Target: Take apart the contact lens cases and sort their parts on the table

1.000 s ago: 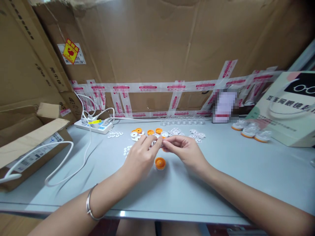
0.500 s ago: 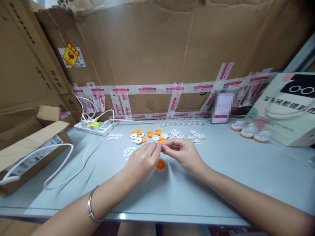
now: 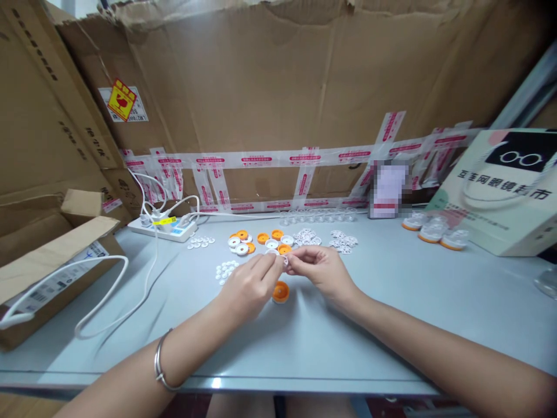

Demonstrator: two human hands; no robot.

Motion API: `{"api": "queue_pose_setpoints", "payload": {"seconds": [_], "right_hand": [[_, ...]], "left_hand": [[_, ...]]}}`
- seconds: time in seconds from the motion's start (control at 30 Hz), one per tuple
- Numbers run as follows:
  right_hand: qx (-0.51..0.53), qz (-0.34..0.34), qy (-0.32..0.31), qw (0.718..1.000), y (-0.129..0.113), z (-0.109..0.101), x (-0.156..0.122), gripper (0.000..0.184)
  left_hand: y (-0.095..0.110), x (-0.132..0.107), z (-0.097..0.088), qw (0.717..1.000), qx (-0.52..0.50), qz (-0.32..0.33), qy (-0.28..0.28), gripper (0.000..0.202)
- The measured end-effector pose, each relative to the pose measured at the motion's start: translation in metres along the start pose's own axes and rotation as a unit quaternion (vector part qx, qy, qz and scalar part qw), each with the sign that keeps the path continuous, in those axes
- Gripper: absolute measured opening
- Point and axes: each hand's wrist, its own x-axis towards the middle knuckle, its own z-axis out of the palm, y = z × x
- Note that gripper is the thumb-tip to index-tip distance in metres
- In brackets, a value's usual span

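Observation:
My left hand (image 3: pixel 250 283) and my right hand (image 3: pixel 319 268) meet over the pale table (image 3: pixel 304 337), fingertips pinched together on a tiny white part (image 3: pixel 285 260). An orange cap (image 3: pixel 281 291) lies on the table just below the fingertips. Behind my hands sit several orange and white caps (image 3: pixel 256 241), small white discs (image 3: pixel 225 270) to the left, and white printed discs (image 3: pixel 307 237) further back.
A white power strip (image 3: pixel 159 227) with cables (image 3: pixel 100 302) lies at the back left beside an open cardboard box (image 3: pixel 47 261). Clear cups (image 3: pixel 319 216) line the cardboard wall. Orange-based assembled pieces (image 3: pixel 433 232) and a paper bag (image 3: pixel 500 191) stand right.
My hands stay pinched together and have barely shifted; the view has drifted slightly, so everything sits a little lower left in the picture.

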Motion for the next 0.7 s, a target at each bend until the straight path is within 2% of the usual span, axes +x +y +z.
{"api": "queue_pose_setpoints", "payload": {"seconds": [0.17,0.27,0.33,0.4,0.5,0.6,0.7], "right_hand": [[0.017,0.066,-0.017,0.998,0.004,0.001,0.005,0.023],[-0.005,0.077,-0.026,0.997,0.005,-0.001,0.009,0.022],[-0.035,0.060,-0.015,0.997,0.002,-0.008,0.014,0.021],[-0.099,-0.003,0.026,0.995,-0.002,-0.022,0.023,0.021],[-0.246,-0.111,0.117,0.956,-0.005,-0.051,0.041,0.020],[-0.391,-0.114,0.158,0.900,-0.003,-0.076,0.057,0.018],[-0.451,-0.104,0.159,0.872,0.004,-0.086,0.065,0.015]], "left_hand": [[-0.003,-0.001,0.004,0.999,-0.034,0.010,0.019,0.014],[-0.004,0.001,0.003,0.996,-0.069,0.019,0.059,0.015],[-0.006,0.003,0.000,0.989,-0.108,0.012,0.104,0.022],[-0.009,0.005,-0.003,0.980,-0.137,-0.008,0.144,0.025],[-0.013,0.007,-0.006,0.976,-0.145,-0.043,0.159,0.023],[-0.017,0.007,-0.005,0.976,-0.149,-0.056,0.148,0.020],[-0.018,0.005,-0.003,0.976,-0.159,-0.059,0.137,0.021]]}}
